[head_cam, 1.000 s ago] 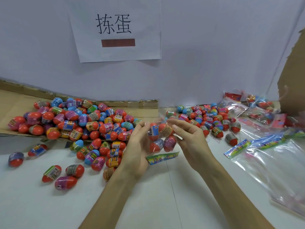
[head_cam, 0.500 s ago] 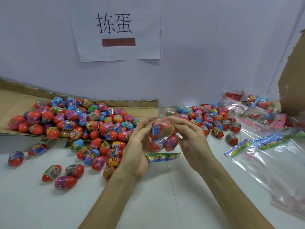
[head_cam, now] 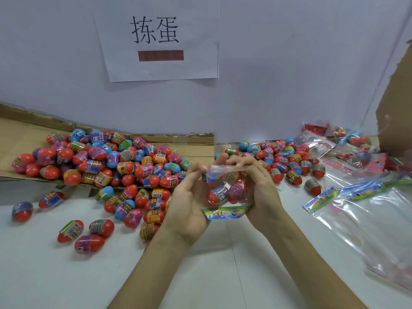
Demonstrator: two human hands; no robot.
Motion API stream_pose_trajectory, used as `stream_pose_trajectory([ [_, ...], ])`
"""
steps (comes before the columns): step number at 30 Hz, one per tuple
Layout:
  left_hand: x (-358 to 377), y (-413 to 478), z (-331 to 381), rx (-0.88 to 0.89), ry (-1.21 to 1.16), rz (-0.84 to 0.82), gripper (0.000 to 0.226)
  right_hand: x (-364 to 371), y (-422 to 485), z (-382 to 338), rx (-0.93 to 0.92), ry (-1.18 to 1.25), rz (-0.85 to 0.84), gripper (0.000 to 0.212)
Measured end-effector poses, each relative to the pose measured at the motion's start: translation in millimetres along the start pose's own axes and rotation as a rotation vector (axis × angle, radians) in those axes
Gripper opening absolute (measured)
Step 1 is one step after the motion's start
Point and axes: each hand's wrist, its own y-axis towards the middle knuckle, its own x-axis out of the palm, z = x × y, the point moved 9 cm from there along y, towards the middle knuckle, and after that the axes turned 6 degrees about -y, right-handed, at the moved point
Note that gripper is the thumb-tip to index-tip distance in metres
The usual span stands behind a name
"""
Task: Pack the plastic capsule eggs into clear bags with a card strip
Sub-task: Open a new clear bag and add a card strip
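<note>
Left hand (head_cam: 189, 197), right hand (head_cam: 262, 192): each grip pinching bag (head_cam: 225, 169) top; eggs (head_cam: 217, 195) within, strip (head_cam: 225, 212) at bottom. Likely sealing: fold mouth flat, press evenly along it.

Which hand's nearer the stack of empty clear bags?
Right. The right hand sits beside the empty clear bags, bare table between them; the left hand is farther, on the other side of the filled bag both hands hold.
</note>
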Motion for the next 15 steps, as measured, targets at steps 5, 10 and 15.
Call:
stream_pose_trajectory([
  [5, 1.0, -2.4, -1.6, -0.023, -0.056, -0.018, 0.032, 5.4, -0.5, 0.3, -0.007, 0.074, -0.045, 0.032],
  [10, 6.7, -4.7, -1.1, -0.049, -0.053, -0.074, 0.036, 6.7, -2.1, -5.2, 0.000, 0.077, -0.068, 0.028],
  [15, 8.0, -5.5, -0.8, -0.062, -0.038, -0.097, 0.052, 7.1, -3.7, -7.3, 0.022, 0.035, -0.087, 0.021],
])
